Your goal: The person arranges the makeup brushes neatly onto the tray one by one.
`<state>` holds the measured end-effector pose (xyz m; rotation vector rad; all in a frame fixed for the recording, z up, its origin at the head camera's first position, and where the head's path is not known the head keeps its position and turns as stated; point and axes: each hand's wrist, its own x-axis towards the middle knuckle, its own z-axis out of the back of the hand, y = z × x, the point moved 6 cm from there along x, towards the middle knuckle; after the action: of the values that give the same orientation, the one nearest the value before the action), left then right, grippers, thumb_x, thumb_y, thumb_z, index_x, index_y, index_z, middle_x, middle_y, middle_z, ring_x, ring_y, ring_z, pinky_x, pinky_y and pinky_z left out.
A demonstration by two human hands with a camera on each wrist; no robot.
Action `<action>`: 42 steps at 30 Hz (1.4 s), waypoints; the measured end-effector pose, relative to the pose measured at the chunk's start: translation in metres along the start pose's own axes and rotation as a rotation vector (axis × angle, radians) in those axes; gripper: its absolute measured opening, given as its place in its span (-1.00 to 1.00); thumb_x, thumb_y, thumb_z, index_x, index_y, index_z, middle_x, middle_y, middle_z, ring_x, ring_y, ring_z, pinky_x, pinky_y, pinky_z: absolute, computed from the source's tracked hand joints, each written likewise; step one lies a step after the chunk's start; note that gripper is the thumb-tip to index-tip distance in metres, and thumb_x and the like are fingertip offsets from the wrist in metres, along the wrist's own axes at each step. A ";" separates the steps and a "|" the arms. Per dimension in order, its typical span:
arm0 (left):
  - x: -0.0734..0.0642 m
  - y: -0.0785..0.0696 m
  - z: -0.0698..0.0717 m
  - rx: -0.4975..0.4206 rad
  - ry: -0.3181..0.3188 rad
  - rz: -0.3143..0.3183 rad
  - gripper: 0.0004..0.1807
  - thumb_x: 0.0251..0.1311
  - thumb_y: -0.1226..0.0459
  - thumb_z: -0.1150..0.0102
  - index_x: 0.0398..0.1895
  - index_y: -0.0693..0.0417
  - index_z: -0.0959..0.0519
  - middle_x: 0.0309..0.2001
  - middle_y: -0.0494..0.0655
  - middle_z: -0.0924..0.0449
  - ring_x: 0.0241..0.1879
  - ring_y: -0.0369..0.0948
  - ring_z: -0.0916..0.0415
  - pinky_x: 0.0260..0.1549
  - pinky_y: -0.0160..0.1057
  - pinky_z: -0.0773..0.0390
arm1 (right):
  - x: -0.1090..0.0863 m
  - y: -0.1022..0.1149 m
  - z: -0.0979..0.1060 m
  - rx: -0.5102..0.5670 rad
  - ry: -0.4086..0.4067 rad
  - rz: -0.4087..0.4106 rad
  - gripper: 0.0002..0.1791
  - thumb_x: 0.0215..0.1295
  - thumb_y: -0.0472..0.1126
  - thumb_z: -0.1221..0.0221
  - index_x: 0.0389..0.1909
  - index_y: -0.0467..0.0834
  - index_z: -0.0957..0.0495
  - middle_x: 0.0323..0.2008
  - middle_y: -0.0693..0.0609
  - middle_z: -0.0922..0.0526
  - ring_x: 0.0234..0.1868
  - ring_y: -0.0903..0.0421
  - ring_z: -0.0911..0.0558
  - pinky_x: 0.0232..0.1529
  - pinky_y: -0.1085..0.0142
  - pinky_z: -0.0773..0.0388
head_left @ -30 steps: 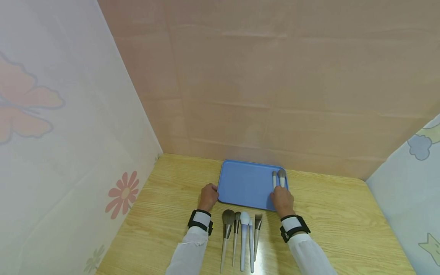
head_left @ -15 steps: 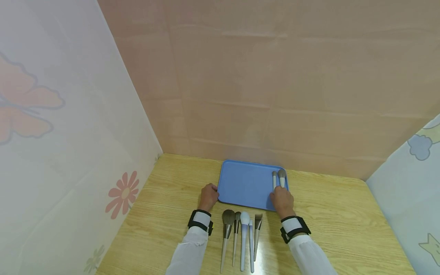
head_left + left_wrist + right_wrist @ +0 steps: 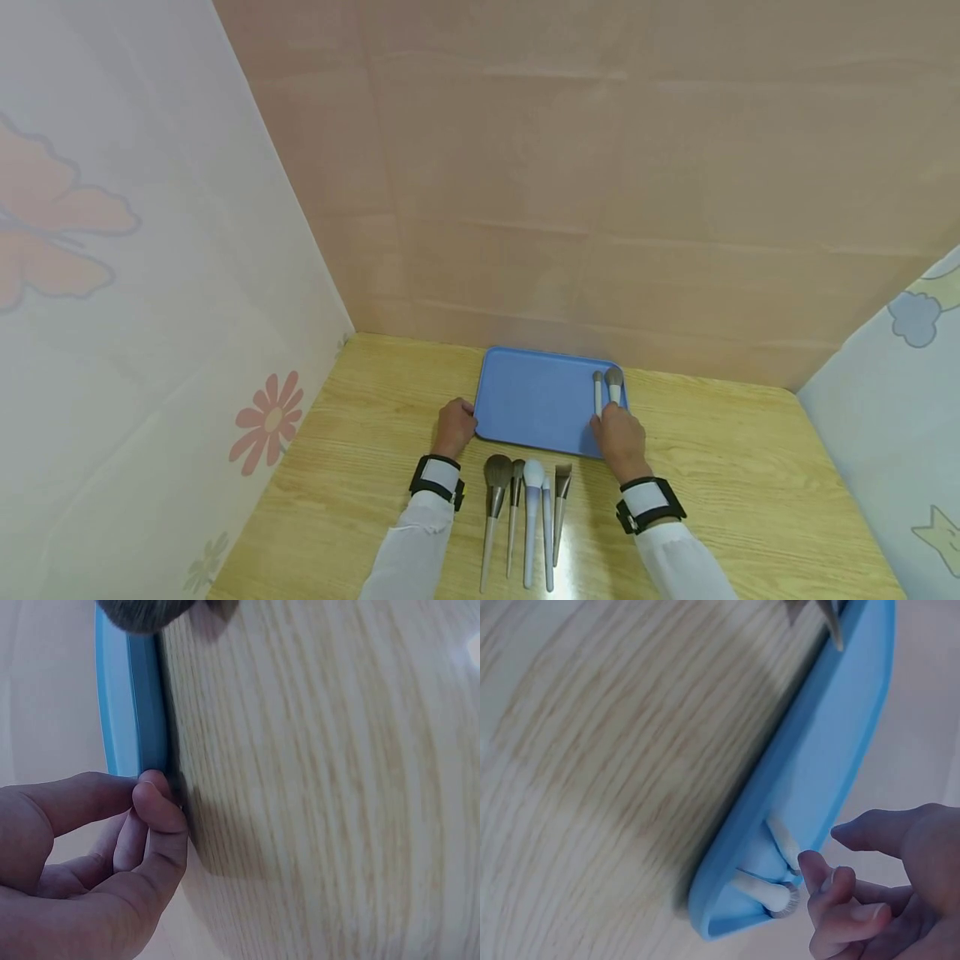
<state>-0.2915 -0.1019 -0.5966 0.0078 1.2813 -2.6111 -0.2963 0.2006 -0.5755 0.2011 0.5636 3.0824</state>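
A blue tray (image 3: 536, 396) lies on the table. At its left rim, my left hand (image 3: 454, 428) pinches the edge between thumb and fingers, as the left wrist view also shows. Two makeup brushes lie in the tray's right end: a slim one (image 3: 597, 392) and a fluffier one (image 3: 613, 385). Above their handles hovers my right hand (image 3: 622, 437). In the right wrist view the right hand (image 3: 892, 885) has its thumb spread from loosely bent fingers, and nothing sits between them. Both brushes, including a pale handle (image 3: 781, 841), rest apart from the grip there.
In front of the tray several makeup brushes lie side by side: a large dark one (image 3: 497, 483), a white-tipped one (image 3: 533, 508), a flat angled one (image 3: 561, 500) and others. A cloth wall (image 3: 525, 250) rises behind the table (image 3: 750, 483); printed side panels stand left and right.
My right hand has let go of the brush handles and shifted slightly to the right, its wrist turning outward. The left hand, tray and front brushes have stayed put.
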 end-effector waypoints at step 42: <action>0.001 -0.002 0.002 0.024 -0.016 -0.045 -0.85 0.06 0.57 -0.19 -0.27 0.42 -0.64 -0.26 0.26 -0.69 -0.21 0.11 -0.63 -0.26 -0.02 -0.63 | -0.106 0.030 0.045 0.193 0.056 -0.070 -0.71 0.39 -0.17 -0.12 -0.14 -0.35 -0.59 -0.48 -0.10 -0.69 -0.69 0.19 -0.46 -0.71 0.32 -0.35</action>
<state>-0.2927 -0.1026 -0.5934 -0.0387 1.2595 -2.6585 -0.1845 0.1858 -0.5364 0.0925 0.8525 2.9721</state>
